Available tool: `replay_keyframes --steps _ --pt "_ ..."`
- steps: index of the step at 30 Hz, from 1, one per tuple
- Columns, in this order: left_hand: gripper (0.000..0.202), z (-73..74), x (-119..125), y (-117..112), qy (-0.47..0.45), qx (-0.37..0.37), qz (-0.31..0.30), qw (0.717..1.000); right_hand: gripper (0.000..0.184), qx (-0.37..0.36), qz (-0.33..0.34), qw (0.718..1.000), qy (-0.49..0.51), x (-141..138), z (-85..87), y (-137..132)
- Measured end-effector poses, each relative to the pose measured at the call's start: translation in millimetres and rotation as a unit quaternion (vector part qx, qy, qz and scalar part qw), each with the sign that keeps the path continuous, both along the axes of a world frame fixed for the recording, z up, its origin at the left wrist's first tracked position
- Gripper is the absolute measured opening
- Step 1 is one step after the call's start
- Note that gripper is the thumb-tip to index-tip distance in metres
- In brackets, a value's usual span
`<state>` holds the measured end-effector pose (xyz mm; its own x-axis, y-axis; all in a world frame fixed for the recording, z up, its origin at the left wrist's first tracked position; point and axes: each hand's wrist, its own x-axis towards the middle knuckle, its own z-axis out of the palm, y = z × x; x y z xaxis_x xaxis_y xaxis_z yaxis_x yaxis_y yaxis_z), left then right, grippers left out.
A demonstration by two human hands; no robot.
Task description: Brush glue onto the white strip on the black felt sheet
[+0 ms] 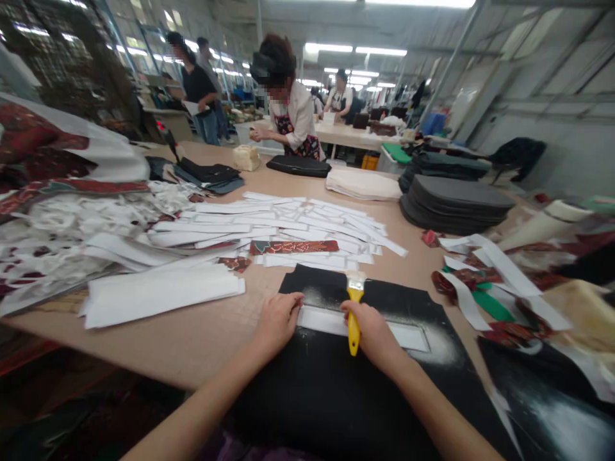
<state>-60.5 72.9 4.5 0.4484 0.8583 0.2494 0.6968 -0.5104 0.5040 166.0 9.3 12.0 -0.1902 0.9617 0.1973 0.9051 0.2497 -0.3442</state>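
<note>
My right hand (373, 333) grips a yellow-handled paintbrush (354, 306), its bristles pointing away from me over a black mat (336, 390). A white strip (408, 334) lies flat on that mat, stretching from under my left hand to the right. My left hand (278, 318) presses its fingertips on the strip's left end. White smears mark the mat around the strip. Just beyond the mat lies a red patterned strip (293, 246) among white ones.
Several loose white strips (298, 221) and a stack of them (158, 291) cover the table's middle and left. Patterned fabric (43, 160) piles at far left. Grey sheets (454, 202) stack at back right. Scraps (485, 285) lie at right. People stand at the far side.
</note>
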Motion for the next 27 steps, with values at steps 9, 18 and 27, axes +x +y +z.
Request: replay_keyframes --steps 9,18,27 --pt "0.031 -6.2 -5.4 -6.8 0.029 0.038 -0.029 0.998 0.030 -0.048 0.062 0.994 -0.078 -57.9 9.6 42.5" --pt "0.035 -16.3 -5.9 -14.0 0.088 0.164 -0.070 0.980 0.034 -0.013 0.149 0.988 -0.031 -45.1 3.1 50.1" --pt "0.019 -9.2 -2.5 -15.7 0.071 0.166 -0.067 0.981 0.044 0.149 -0.197 0.925 0.289 110.7 35.8 -5.8"
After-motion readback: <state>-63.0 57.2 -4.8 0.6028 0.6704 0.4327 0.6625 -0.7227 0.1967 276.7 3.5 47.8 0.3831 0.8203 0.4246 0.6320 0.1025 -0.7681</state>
